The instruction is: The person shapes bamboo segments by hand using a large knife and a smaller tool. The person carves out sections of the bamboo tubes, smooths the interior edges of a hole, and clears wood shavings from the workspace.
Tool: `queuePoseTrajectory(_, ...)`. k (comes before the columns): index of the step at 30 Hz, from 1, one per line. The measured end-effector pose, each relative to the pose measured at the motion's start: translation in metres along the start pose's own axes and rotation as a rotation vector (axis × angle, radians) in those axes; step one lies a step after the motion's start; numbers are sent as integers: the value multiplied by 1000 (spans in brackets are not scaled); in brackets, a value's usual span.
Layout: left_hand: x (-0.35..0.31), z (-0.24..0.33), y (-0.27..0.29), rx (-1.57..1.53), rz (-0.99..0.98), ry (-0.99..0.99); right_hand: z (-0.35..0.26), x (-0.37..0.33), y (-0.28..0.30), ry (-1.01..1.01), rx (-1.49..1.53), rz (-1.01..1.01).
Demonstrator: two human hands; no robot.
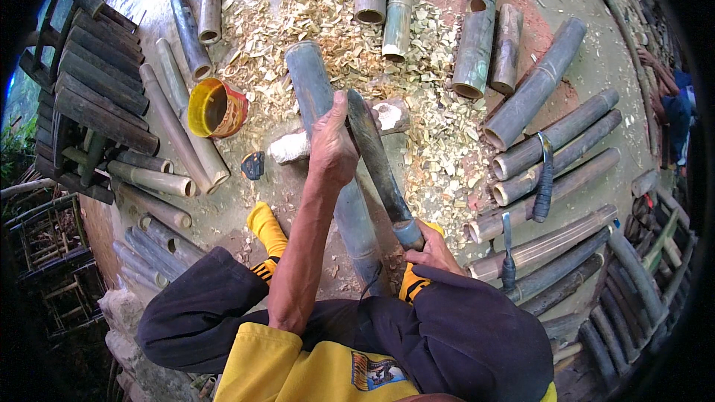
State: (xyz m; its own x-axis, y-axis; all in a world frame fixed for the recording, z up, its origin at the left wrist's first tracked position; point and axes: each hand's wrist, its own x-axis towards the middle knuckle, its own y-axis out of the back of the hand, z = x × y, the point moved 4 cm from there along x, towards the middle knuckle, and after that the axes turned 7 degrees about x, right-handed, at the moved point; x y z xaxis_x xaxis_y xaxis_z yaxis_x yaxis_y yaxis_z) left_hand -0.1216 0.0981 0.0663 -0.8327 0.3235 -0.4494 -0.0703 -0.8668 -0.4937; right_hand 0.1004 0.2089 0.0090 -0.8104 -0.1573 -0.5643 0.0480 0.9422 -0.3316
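My left hand (334, 149), thumb up, is closed around a thick grey-green bamboo tube (304, 78). The tube slants from between my legs across a short log (289, 147) with pale, chipped ends. In my right hand (436, 254) is the handle of a machete (378, 160); its broad dark blade points away from me, just right of the tube. The fingers under the handle are partly hidden. Pale wood chips (436, 130) lie thickly beyond and to the right of the log.
At left are a yellow-and-red bucket (217, 108), a small black-and-blue tool (253, 165) and a bamboo rack (104, 115). Several bamboo tubes (536, 82) lie around me. A hooked blade (546, 179) and a chisel-like tool (508, 253) rest on tubes at right.
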Motion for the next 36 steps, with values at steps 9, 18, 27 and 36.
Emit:
queuePoseTrajectory(9, -1, -3, -1, -76, -60, 75, -14, -2, -10, 8, 51, -79)
queuePoseTrajectory(18, -3, -2, -4, -121, -138, 101, -3, -2, -4, 21, 23, -24)
queuePoseTrajectory(27, -5, 1, -3, -41, -79, 23, -5, -4, 3, 59, -229, 184)
queuePoseTrajectory(36, -9, 1, 4, 677, 80, -269, -25, -9, 17, 203, -660, 672)
